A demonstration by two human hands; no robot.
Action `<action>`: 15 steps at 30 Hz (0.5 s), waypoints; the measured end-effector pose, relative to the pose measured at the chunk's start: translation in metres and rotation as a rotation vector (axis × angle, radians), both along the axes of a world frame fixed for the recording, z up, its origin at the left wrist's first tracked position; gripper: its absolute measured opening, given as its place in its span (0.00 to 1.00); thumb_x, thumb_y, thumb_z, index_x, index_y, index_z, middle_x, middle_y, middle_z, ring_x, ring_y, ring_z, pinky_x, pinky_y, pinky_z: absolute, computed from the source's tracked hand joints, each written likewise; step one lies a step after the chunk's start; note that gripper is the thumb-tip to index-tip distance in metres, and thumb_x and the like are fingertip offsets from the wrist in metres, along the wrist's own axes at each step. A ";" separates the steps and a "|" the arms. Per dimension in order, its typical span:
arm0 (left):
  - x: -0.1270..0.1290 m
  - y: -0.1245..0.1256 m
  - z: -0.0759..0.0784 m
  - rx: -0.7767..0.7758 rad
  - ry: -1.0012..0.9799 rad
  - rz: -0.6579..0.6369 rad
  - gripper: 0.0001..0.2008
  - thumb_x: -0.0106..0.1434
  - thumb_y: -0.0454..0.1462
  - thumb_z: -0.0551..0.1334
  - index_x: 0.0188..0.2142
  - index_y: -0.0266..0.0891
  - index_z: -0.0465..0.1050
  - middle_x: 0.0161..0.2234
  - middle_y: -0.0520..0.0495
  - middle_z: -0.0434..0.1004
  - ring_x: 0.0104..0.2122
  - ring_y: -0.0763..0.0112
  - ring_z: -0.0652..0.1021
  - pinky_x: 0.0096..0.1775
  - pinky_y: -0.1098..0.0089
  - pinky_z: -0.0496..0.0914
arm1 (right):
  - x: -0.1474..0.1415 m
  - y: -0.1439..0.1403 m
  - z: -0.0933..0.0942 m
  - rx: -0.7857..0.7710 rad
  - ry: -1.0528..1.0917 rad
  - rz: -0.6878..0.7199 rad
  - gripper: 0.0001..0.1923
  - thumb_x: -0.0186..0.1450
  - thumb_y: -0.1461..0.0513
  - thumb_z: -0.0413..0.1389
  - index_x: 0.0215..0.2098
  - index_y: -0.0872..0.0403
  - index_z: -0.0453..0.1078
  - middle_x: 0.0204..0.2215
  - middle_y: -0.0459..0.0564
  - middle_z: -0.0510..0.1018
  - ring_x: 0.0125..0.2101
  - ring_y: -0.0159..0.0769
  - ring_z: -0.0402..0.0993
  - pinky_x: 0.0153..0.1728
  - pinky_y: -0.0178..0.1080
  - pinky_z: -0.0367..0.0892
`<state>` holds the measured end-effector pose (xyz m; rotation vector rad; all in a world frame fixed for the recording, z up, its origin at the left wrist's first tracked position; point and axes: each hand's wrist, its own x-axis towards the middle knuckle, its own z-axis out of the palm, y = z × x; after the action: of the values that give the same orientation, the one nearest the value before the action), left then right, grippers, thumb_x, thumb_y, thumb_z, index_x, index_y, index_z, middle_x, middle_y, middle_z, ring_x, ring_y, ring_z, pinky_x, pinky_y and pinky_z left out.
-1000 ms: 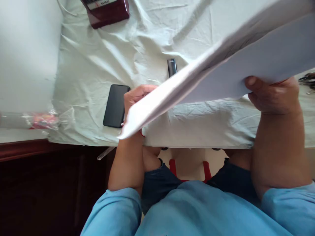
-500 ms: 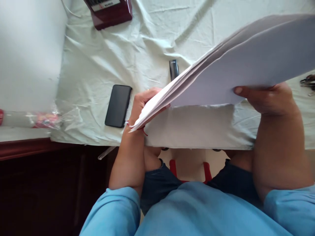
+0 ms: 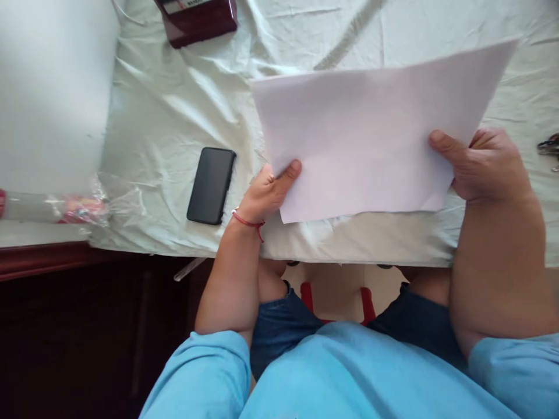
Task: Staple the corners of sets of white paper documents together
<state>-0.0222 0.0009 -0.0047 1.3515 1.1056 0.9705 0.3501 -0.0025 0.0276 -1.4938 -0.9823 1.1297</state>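
A stack of white paper sheets (image 3: 367,145) spans the space between my hands, raised above the cloth-covered table and turned with its broad face toward me. My left hand (image 3: 273,189) grips the left edge, thumb on top and the other fingers mostly hidden behind. On the right side my right hand (image 3: 480,163) pinches the sheets the same way, its thumb lying on the face. The paper looks blank on the side I see. Left of my left hand a black phone (image 3: 211,185) lies flat on the cloth.
A pale cloth (image 3: 174,105) covers the table. Dark red wooden object (image 3: 203,26) stands at the back left. Plastic-wrapped roll (image 3: 56,209) lies at the far left. Keys or a small metal item (image 3: 549,145) sit at the right edge. A red stool (image 3: 369,305) shows below.
The paper stack has swung from a slanted, bowed position, with its edges fanned, to a flatter, wider one facing me. It now hides the small black object that lay behind it.
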 end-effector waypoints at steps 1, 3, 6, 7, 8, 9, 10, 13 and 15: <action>0.002 -0.001 0.001 -0.041 0.002 -0.034 0.28 0.70 0.63 0.70 0.50 0.42 0.87 0.47 0.41 0.89 0.55 0.53 0.88 0.52 0.58 0.88 | 0.000 0.001 0.000 -0.023 0.026 -0.031 0.38 0.42 0.42 0.84 0.42 0.55 0.85 0.47 0.57 0.86 0.42 0.44 0.85 0.47 0.50 0.86; 0.005 -0.002 0.004 -0.098 -0.003 -0.077 0.28 0.68 0.63 0.72 0.48 0.42 0.87 0.45 0.42 0.88 0.50 0.54 0.89 0.47 0.60 0.88 | 0.002 0.003 -0.001 -0.053 0.040 -0.080 0.39 0.37 0.43 0.85 0.39 0.56 0.84 0.42 0.56 0.86 0.36 0.41 0.83 0.38 0.47 0.85; 0.010 -0.001 0.007 -0.168 -0.061 -0.067 0.28 0.65 0.64 0.74 0.42 0.41 0.85 0.38 0.43 0.87 0.41 0.56 0.88 0.41 0.61 0.87 | 0.009 0.003 -0.002 -0.097 0.025 -0.082 0.36 0.38 0.46 0.85 0.37 0.56 0.83 0.41 0.56 0.86 0.33 0.39 0.82 0.33 0.42 0.82; 0.010 0.001 0.007 -0.180 -0.080 -0.049 0.28 0.64 0.64 0.75 0.39 0.41 0.84 0.34 0.44 0.85 0.38 0.57 0.88 0.38 0.62 0.86 | 0.013 0.002 -0.002 -0.135 0.012 -0.079 0.34 0.40 0.47 0.85 0.37 0.56 0.83 0.40 0.56 0.86 0.33 0.39 0.82 0.31 0.41 0.81; 0.009 0.003 0.007 -0.184 -0.090 -0.027 0.28 0.64 0.64 0.75 0.35 0.41 0.82 0.30 0.46 0.83 0.34 0.60 0.86 0.36 0.63 0.84 | 0.018 0.002 -0.002 -0.186 -0.011 -0.076 0.31 0.42 0.48 0.84 0.36 0.56 0.83 0.39 0.57 0.86 0.31 0.39 0.81 0.29 0.40 0.79; 0.009 0.006 0.007 -0.178 -0.087 0.001 0.28 0.63 0.63 0.76 0.32 0.41 0.80 0.26 0.48 0.79 0.29 0.64 0.83 0.32 0.65 0.81 | 0.023 0.001 -0.002 -0.245 -0.042 -0.070 0.29 0.44 0.49 0.84 0.36 0.56 0.83 0.38 0.57 0.86 0.29 0.39 0.80 0.26 0.40 0.78; 0.007 0.008 0.006 -0.165 -0.076 0.037 0.28 0.62 0.62 0.78 0.30 0.41 0.78 0.23 0.51 0.75 0.25 0.68 0.78 0.28 0.68 0.77 | 0.028 0.000 -0.002 -0.301 -0.084 -0.055 0.27 0.47 0.49 0.83 0.35 0.56 0.83 0.37 0.57 0.86 0.27 0.39 0.79 0.24 0.39 0.75; 0.006 0.015 0.002 -0.134 -0.019 0.146 0.24 0.58 0.54 0.83 0.30 0.41 0.78 0.22 0.54 0.71 0.20 0.76 0.67 0.22 0.70 0.64 | 0.043 -0.001 -0.004 -0.384 -0.189 0.060 0.27 0.52 0.46 0.81 0.38 0.57 0.85 0.34 0.59 0.85 0.24 0.40 0.78 0.19 0.38 0.71; 0.008 0.016 0.002 -0.132 0.036 0.184 0.21 0.56 0.49 0.84 0.33 0.40 0.80 0.24 0.53 0.76 0.22 0.76 0.68 0.23 0.71 0.62 | 0.049 -0.003 -0.003 -0.404 -0.224 0.126 0.27 0.53 0.45 0.80 0.39 0.56 0.86 0.36 0.60 0.86 0.25 0.42 0.80 0.19 0.37 0.71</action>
<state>-0.0142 0.0170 -0.0027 1.1800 1.3165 0.9898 0.3992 -0.0054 0.0251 -1.9372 -1.0528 1.3279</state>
